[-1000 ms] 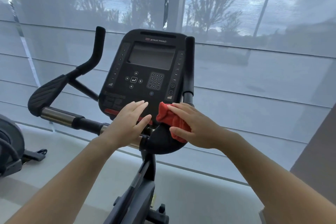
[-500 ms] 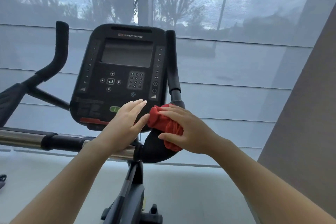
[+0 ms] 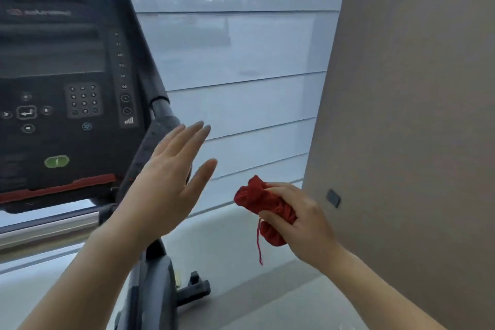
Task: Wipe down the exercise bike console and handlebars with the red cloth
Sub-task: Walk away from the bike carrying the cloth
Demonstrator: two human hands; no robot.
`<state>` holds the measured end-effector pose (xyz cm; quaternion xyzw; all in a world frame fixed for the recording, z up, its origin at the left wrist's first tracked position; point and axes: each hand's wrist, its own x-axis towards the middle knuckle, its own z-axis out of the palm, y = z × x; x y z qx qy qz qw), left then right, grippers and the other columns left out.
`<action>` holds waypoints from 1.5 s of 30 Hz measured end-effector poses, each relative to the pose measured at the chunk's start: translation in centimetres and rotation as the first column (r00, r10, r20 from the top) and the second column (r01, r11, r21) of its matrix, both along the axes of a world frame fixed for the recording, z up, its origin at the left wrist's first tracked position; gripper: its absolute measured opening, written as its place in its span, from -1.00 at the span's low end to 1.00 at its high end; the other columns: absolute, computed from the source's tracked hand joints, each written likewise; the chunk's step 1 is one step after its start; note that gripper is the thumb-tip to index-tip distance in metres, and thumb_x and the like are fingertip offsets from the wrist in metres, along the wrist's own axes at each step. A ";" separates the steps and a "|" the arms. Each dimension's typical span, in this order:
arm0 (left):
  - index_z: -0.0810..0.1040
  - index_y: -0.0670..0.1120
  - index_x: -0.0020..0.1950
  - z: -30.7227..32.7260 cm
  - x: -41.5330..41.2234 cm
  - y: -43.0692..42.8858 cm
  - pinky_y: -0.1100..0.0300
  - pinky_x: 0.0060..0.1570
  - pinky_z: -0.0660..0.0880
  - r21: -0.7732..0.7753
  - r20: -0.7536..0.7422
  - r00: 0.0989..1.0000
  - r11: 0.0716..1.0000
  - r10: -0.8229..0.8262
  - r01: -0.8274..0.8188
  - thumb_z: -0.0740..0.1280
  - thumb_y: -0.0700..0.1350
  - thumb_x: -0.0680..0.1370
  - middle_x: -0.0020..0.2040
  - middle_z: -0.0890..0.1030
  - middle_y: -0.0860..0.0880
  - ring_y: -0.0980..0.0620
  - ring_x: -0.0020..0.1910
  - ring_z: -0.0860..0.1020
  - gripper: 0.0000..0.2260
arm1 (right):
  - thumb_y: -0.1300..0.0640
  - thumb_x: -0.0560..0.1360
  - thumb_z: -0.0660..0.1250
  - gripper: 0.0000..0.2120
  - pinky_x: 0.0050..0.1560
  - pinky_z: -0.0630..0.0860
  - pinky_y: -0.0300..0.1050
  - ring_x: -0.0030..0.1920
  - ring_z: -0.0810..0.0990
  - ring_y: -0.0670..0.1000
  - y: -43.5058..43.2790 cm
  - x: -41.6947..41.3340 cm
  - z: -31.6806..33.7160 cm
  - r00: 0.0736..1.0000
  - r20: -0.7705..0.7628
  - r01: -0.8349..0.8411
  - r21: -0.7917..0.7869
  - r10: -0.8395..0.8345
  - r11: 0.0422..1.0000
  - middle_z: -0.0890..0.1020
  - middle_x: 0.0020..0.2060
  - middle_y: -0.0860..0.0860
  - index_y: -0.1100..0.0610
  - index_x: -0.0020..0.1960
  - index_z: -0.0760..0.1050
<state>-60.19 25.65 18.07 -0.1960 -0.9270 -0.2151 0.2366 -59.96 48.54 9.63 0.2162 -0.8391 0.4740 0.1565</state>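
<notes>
The black bike console (image 3: 67,94) fills the left of the head view, blurred, with a keypad and a green button. A dark handlebar upright (image 3: 150,83) runs along its right edge, and a chrome bar (image 3: 45,230) crosses below it. My left hand (image 3: 171,182) floats open, fingers spread, in front of the handlebar junction, touching nothing that I can see. My right hand (image 3: 300,220) is off the bike to the right, shut on the bunched red cloth (image 3: 257,198); a loose thread hangs from it.
A beige wall (image 3: 415,115) stands close on the right with a small dark plate (image 3: 333,198) on it. Shaded windows (image 3: 235,61) lie behind the bike. The bike's frame and foot (image 3: 166,289) stand on grey floor below my left arm.
The view swung right. My right hand pulled the red cloth off the handlebar junction and down to the right. My left hand lifted away from the console's lower edge and spread open.
</notes>
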 end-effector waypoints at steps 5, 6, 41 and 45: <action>0.07 0.09 0.52 -8.0 0.8 11.1 0.25 0.40 -0.09 -0.095 0.250 0.937 0.957 -0.244 0.275 -0.20 0.33 0.45 0.50 0.09 0.18 0.12 0.51 -0.01 -0.32 | 0.00 0.43 0.37 -0.87 -0.10 0.54 -0.13 -0.12 0.61 -0.08 8.7 6.6 -7.4 0.899 0.346 0.312 -0.079 -0.268 0.947 0.60 -0.11 -0.10 -0.07 -0.02 0.55; 0.07 0.07 0.52 -10.6 1.3 13.6 0.25 0.39 -0.10 -0.112 0.344 0.898 0.938 -0.274 0.329 -0.22 0.35 0.43 0.52 0.10 0.14 0.10 0.51 0.00 -0.28 | 0.02 0.44 0.37 -0.90 -0.19 0.55 -0.08 -0.19 0.62 -0.05 10.4 8.9 -9.2 0.848 0.428 0.390 -0.104 -0.312 0.915 0.61 -0.17 -0.07 -0.04 -0.04 0.55; -0.06 0.07 0.54 -29.7 78.0 75.1 0.11 0.45 0.00 0.104 0.915 -0.330 -0.656 -0.231 0.748 0.00 0.15 0.61 0.55 0.03 0.07 0.06 0.52 -0.02 -0.47 | -0.04 0.55 0.22 -0.63 0.16 0.50 -0.14 0.09 0.57 -0.02 39.1 90.4 -21.5 -0.505 0.823 0.666 0.180 -0.260 -0.724 0.55 0.22 -0.03 -0.03 0.34 0.40; -0.05 0.04 0.54 -29.9 87.4 80.0 0.14 0.44 -0.01 0.074 0.915 -0.357 -0.788 -0.191 0.611 -0.01 0.14 0.62 0.55 0.03 0.06 0.04 0.52 -0.01 -0.48 | 0.07 0.56 0.24 -0.84 -0.13 0.50 -0.35 -0.19 0.59 -0.12 41.7 97.2 -19.4 -0.492 0.850 0.562 0.142 -0.191 -0.815 0.64 -0.13 -0.07 -0.09 0.01 0.58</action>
